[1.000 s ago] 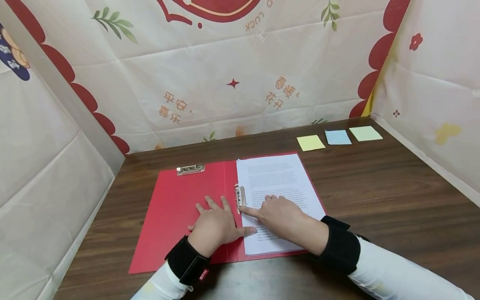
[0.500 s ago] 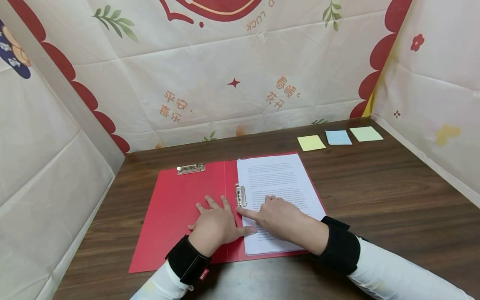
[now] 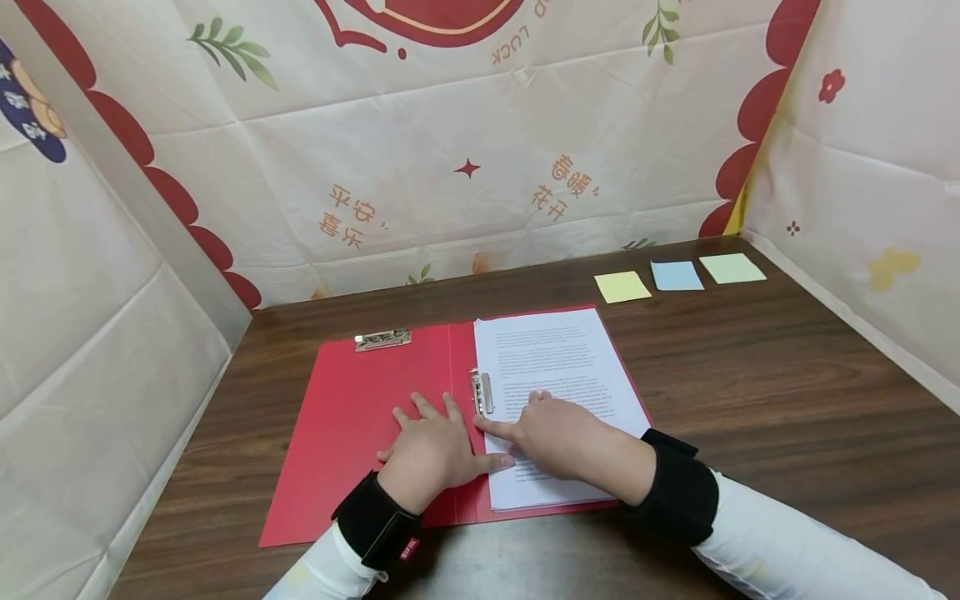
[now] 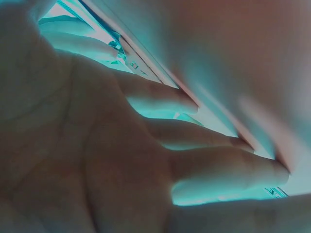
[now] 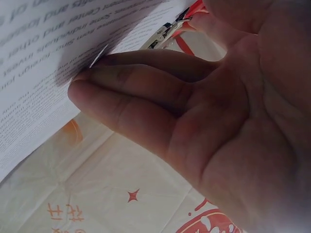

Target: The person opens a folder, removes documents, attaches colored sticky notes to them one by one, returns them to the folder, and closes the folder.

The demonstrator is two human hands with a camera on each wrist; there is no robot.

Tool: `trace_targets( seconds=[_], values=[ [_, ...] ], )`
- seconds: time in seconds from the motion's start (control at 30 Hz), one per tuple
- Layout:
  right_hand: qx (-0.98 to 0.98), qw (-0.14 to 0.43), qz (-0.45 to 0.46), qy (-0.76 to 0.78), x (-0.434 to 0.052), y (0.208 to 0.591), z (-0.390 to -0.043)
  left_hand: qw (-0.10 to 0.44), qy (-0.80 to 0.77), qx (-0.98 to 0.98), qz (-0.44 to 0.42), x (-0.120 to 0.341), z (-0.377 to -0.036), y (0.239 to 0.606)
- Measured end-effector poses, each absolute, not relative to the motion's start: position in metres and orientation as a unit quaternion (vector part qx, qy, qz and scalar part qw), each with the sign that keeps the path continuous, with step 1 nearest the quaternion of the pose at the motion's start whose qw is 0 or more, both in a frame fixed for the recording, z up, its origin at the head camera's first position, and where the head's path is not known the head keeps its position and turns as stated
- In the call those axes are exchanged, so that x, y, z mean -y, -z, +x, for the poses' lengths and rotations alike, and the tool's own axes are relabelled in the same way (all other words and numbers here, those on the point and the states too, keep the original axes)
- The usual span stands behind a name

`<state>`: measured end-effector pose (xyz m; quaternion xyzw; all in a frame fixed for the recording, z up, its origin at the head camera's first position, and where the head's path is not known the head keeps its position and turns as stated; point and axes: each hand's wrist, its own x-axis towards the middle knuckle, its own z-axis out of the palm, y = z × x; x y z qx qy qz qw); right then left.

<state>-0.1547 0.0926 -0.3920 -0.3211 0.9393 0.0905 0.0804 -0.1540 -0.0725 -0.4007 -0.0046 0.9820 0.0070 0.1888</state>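
A red folder [image 3: 367,400] lies open on the table. A stack of printed paper [image 3: 536,346] rests on its right half, with a metal lever clip [image 3: 482,392] at the paper's left edge. My left hand [image 3: 427,454] is spread flat over the folder's left half near the fold, its thumb reaching onto the paper's lower left. My right hand [image 3: 558,437] lies over the sheets, and its extended index finger touches at the lower end of the clip. In the right wrist view, other fingers [image 5: 126,104] rest against the printed page. Neither hand grips anything.
A second metal clip [image 3: 382,339] sits at the top of the folder's left half. Yellow [image 3: 622,287], blue [image 3: 677,276] and green sticky notes [image 3: 732,267] lie at the back right of the brown table [image 3: 787,375]. Printed cloth walls [image 3: 300,150] bound the table at the back and sides.
My right index fingertip has shifted very slightly left and toward me, at the lower end of the clip. My left hand, the folder and the paper stay in place.
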Motion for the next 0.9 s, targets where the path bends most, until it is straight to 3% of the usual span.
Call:
trace_targets(
  seconds=[0.9],
  values=[
    [-0.923,0.035,-0.359,-0.133,-0.078,0.4,-0.14,0.194,0.015,-0.981,0.008,0.073,-0.156,0.403]
  ],
)
